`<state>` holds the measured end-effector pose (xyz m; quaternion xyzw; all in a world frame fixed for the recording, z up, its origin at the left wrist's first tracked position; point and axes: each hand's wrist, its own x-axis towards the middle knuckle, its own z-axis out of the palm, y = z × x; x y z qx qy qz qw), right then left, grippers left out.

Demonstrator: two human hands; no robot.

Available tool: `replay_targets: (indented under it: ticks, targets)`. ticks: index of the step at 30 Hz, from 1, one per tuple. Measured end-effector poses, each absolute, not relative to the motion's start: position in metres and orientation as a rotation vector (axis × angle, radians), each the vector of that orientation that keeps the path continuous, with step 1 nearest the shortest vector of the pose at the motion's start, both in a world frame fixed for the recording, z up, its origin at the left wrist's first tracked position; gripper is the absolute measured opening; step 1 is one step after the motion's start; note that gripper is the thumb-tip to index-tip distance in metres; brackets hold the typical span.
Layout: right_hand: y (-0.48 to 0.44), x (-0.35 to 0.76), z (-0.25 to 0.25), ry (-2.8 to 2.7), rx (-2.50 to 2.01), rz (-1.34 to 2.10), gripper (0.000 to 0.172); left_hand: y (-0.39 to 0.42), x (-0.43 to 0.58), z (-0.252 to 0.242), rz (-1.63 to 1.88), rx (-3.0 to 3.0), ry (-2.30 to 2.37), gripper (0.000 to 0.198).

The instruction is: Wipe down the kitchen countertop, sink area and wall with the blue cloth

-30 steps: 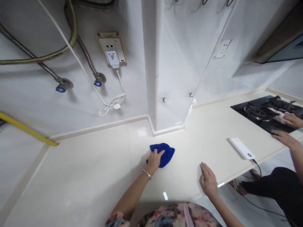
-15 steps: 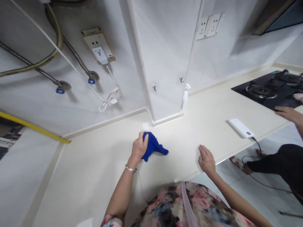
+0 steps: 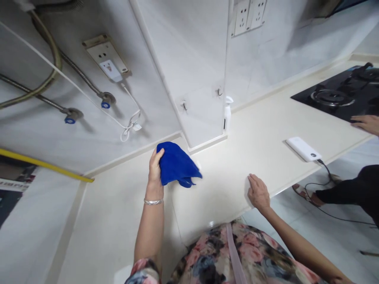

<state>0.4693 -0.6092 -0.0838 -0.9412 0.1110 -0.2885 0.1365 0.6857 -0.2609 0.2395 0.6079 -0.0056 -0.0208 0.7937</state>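
Observation:
A blue cloth is gripped at its left edge by my left hand, the thumb lying over it. The cloth appears lifted off the cream countertop, its loose end pointing right. My right hand rests on the counter near the front edge, fingers stretched out and close together, holding nothing.
A white power bank with a black cable lies on the counter at the right. Beyond it is a black gas stove, with another person's hand at its edge. A wall pillar juts out, a white spray bottle beside it.
My left hand has raised the blue cloth and moved it up and left, and the cloth now hangs more spread out. My right hand stays in about the same place. The view has shifted slightly.

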Motion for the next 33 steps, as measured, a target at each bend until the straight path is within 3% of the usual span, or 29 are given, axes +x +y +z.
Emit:
replay_targets:
  ticks: [4,11,16,19,22,29,33]
  targets:
    - [-0.608,0.470,-0.080,0.337,-2.712,-0.852,0.059,-0.254,0.697,0.204,-0.095,1.622,-0.074,0.063]
    - [-0.607,0.469,-0.071,0.327,-2.730,-0.821,0.059,-0.215,0.707,0.130,-0.284,2.517,0.218,0.087]
    - [-0.608,0.467,-0.068,0.349,-2.729,-0.788,0.061,-0.261,0.687,0.069,-0.373,2.683,0.177,0.077]
    - [-0.607,0.468,-0.065,0.349,-2.723,-0.771,0.060,-0.293,0.669,0.030,-0.216,2.830,0.174,0.081]
    - [-0.606,0.469,-0.061,0.367,-2.709,-0.740,0.062,-0.316,0.648,0.007,-0.085,2.944,-0.086,0.083]
    - [-0.608,0.466,-0.062,0.379,-2.614,-0.742,0.059,-0.419,0.566,-0.003,-0.132,2.705,-0.858,0.087]
    - [-0.613,0.460,-0.066,0.381,-2.499,-0.810,0.054,-0.458,0.540,-0.007,-0.172,2.491,-1.130,0.073]
